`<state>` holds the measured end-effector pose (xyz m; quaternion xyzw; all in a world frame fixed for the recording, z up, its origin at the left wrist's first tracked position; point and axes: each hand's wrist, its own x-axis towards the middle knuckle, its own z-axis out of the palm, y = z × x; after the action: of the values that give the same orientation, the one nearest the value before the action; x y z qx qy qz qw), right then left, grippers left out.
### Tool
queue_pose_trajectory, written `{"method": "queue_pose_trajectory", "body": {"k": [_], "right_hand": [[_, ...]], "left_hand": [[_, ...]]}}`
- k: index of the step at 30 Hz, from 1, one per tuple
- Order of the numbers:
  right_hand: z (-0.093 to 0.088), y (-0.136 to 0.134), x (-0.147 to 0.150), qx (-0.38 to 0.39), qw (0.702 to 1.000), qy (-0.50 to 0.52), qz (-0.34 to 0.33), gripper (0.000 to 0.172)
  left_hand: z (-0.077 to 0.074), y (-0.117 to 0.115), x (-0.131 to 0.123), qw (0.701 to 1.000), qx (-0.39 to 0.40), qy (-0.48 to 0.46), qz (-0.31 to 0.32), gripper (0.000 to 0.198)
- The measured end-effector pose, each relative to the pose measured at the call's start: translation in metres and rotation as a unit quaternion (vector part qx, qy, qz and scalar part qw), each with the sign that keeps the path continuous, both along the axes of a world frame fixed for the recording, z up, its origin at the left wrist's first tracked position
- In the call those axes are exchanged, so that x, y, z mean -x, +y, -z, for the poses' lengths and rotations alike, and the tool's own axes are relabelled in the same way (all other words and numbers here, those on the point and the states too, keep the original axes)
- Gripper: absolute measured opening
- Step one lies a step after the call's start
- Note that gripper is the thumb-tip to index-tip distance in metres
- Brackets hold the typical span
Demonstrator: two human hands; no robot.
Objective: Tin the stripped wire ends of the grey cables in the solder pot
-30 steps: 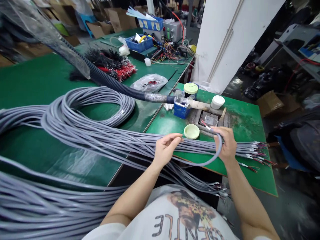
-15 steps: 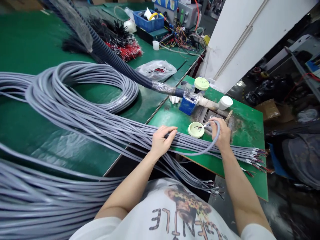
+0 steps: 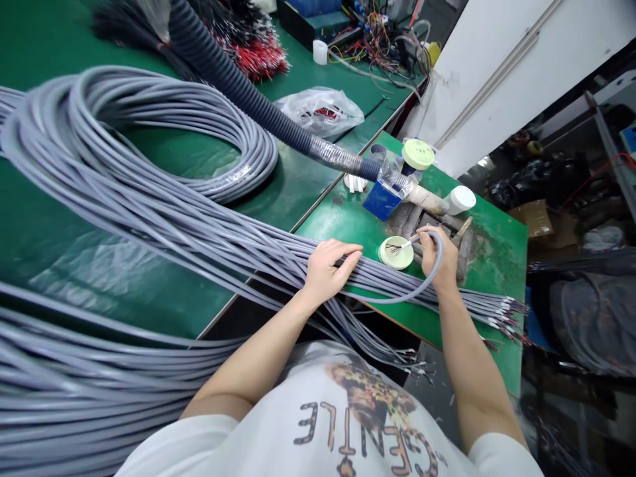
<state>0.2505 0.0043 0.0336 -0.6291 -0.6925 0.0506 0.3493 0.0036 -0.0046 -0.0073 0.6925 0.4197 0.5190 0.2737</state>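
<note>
My right hand (image 3: 440,257) pinches a grey cable (image 3: 433,281) close to its stripped end, and the cable bends back in a loop below the fingers. Its thin bare-ended wires (image 3: 394,248) reach into a small round pale-green tub (image 3: 396,260). My left hand (image 3: 328,268) lies over a bundle of grey cables (image 3: 268,248), fingers stretched out and thumb apart. The bundle runs under both hands to stripped ends (image 3: 509,311) with dark and red wires at the board's right side.
A ribbed hose (image 3: 258,103) ends above the green board (image 3: 342,222), near a blue box (image 3: 383,199) and a white jar (image 3: 461,200). A large cable coil (image 3: 74,132) lies left, with more cables (image 3: 99,391) below. A plastic bag (image 3: 320,109) sits behind.
The view has shifted slightly, closer to the cables. My right hand keeps the cable end at the tub, the wires now further over it. My left hand stays on the bundle.
</note>
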Motion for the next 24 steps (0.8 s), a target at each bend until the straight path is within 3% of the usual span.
{"method": "queue_pose_trajectory", "body": {"k": [18, 24], "right_hand": [[0.008, -0.006, 0.0, -0.01, 1.0, 0.016, -0.002, 0.021], [0.0, -0.016, 0.005, -0.023, 0.999, 0.024, 0.014, 0.02]], "left_hand": [[0.001, 0.0, -0.001, 1.0, -0.004, 0.012, -0.001, 0.013], [0.001, 0.0, -0.001, 1.0, 0.002, 0.004, -0.003, 0.013]]}}
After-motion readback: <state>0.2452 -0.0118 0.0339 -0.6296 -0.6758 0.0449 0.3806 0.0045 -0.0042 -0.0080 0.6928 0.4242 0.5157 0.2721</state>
